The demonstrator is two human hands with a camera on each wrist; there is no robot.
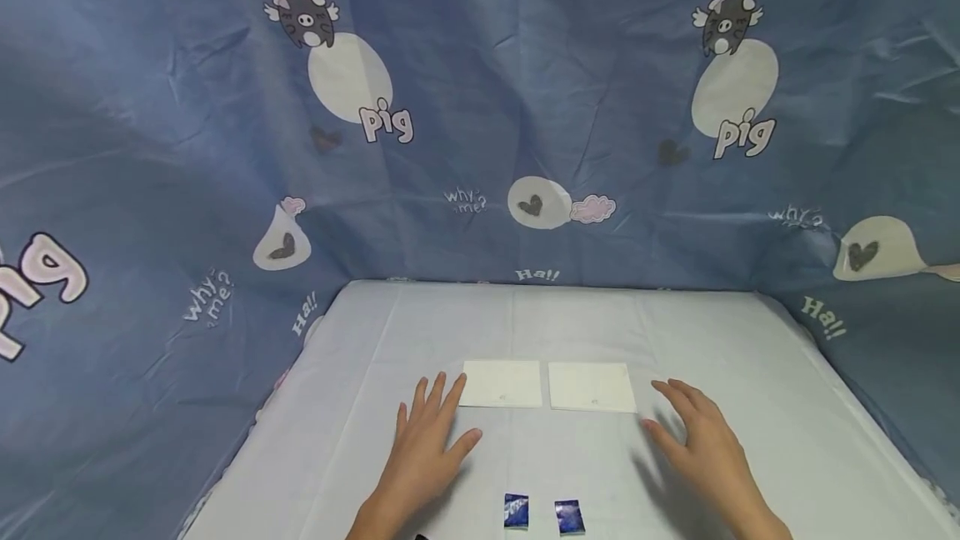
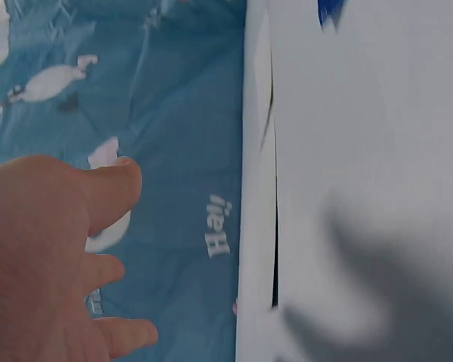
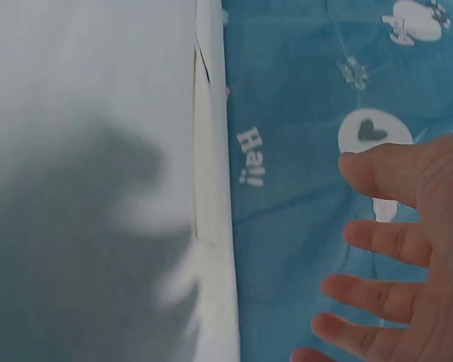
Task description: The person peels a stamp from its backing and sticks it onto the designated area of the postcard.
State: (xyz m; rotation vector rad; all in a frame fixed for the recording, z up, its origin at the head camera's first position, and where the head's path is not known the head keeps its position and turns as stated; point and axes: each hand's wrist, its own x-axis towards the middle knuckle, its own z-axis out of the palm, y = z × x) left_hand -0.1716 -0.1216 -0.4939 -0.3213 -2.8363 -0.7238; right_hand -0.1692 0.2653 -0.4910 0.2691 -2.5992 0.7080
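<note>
Two flat white rectangles (image 1: 501, 383), like cards or pads, lie side by side on the white table, a narrow gap between them. Nearer the front edge are two small dark-blue squares, a left one (image 1: 516, 512) with a pale pattern and a right one (image 1: 569, 517); they look like little packets. My left hand (image 1: 427, 448) is left of these, fingers spread, its fingertips near the left rectangle's edge. To the right, my right hand (image 1: 703, 444) hovers above the table with fingers loosely extended and casts a shadow. Neither hand holds anything.
A white-covered table (image 1: 750, 340) stretches under both hands. Blue cloth (image 1: 480, 248) printed with pigs and lettering hangs behind it and down both sides. A small dark object (image 1: 422, 537) peeks in at the bottom edge, mostly cut off.
</note>
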